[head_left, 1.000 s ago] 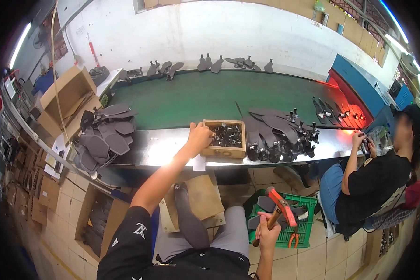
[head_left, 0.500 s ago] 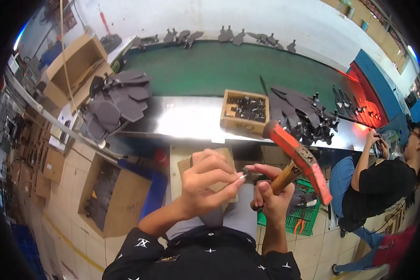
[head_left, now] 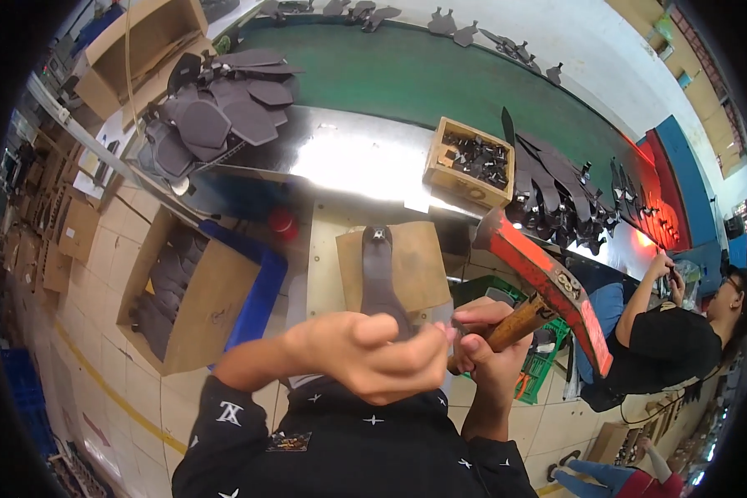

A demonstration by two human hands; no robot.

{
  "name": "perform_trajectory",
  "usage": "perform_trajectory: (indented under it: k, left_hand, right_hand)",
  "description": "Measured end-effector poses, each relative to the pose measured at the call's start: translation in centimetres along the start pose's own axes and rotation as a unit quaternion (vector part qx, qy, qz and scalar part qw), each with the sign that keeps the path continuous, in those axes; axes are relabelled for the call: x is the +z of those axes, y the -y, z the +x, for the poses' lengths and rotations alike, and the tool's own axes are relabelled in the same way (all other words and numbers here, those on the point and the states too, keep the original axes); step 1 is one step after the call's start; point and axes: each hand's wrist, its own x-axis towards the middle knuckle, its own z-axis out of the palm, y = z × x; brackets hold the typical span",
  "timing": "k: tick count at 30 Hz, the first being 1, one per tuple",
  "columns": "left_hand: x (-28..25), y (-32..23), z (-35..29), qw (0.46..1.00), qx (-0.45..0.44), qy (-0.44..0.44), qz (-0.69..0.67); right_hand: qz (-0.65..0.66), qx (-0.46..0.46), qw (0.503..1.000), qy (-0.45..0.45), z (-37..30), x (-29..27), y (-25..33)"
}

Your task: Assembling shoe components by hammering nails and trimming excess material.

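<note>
My right hand (head_left: 491, 353) is closed around the wooden handle of a hammer (head_left: 548, 286) with a worn red head. Its thumb and forefinger also hold a small dark piece (head_left: 459, 327), mostly hidden. My left hand (head_left: 378, 357) is curled, its fingertips meeting those of the right at that piece; whatever they pinch is too small to make out. Just beyond the left hand, a flat grey paddle-shaped piece (head_left: 380, 278) with a shiny dark fitting at its far end lies on a brown cardboard sheet (head_left: 423, 257), its near end behind my fingers.
A wooden box (head_left: 465, 184) of small black parts stands on the metal bench edge (head_left: 357, 153), between piles of grey pieces (head_left: 203, 124) and fitted ones (head_left: 556, 187). Behind runs a green belt (head_left: 373, 62). Left stands a carton (head_left: 207, 307); at right sits a co-worker (head_left: 672, 344).
The view has shifted, bringing the grey piece on cardboard into sight. My left fingers have turned and closed in against the right fingertips. The hammer stays in my right hand.
</note>
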Motion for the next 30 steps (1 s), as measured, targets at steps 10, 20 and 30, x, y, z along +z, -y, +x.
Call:
perform_trajectory:
  k: [10,20,30]
  left_hand:
    - [4.2,0.1,-5.4,0.904,-0.368,0.144,-0.165]
    - [5.2,-1.7,-5.9,0.766,-0.527,0.025,-0.368]
    - [2.0,-4.3,-1.9,0.744,-0.484,-0.099,-0.450]
  right_hand:
    - [-0.110,-0.015,0.992,-0.055,1.7,-1.3,-2.0]
    - [-0.061,0.064,0.996,-0.014,1.9,-1.4,-2.2]
    - [-0.018,0.036,0.999,0.024,0.4,0.1,-0.8]
